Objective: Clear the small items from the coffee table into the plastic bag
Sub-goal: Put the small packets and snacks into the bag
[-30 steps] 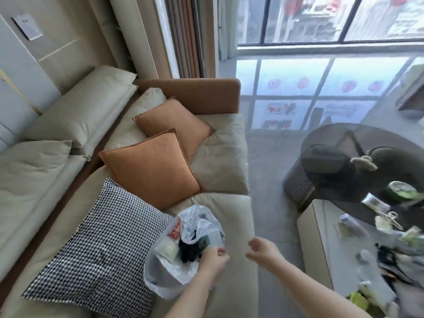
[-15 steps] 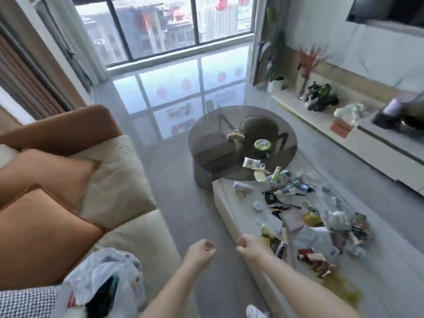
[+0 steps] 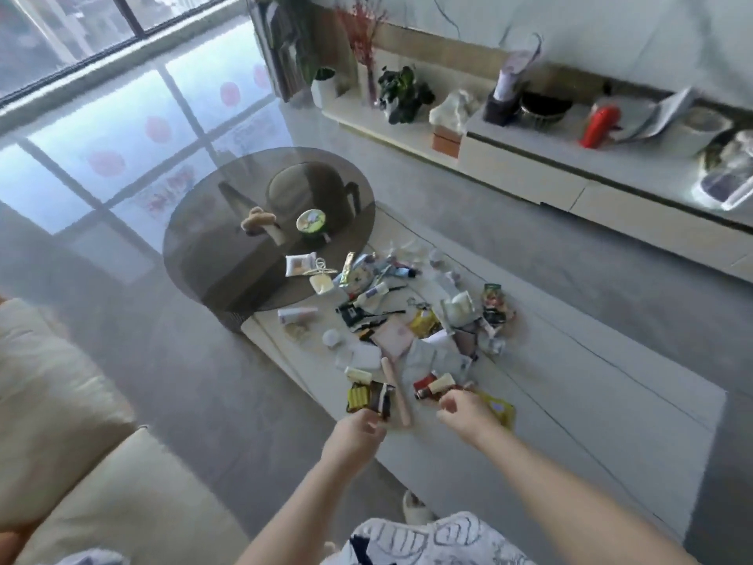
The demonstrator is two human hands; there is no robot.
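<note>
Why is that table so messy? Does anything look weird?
Yes. Wrappers, tubes and packets lie jumbled in a heap across the white table, some spilling onto the round glass table. Both hands, left and right, reach toward the near edge of the pile.

- A home living room.
- Cream sofa (image 3: 73, 462) at 8 o'clock.
- Low white counter (image 3: 570, 401) strewn with small items, beside a round glass table (image 3: 228, 246).
- Media unit (image 3: 570, 173) with potted plants (image 3: 403, 91) at 1 o'clock.
- Floor-length window (image 3: 61, 30) at 11 o'clock.
</note>
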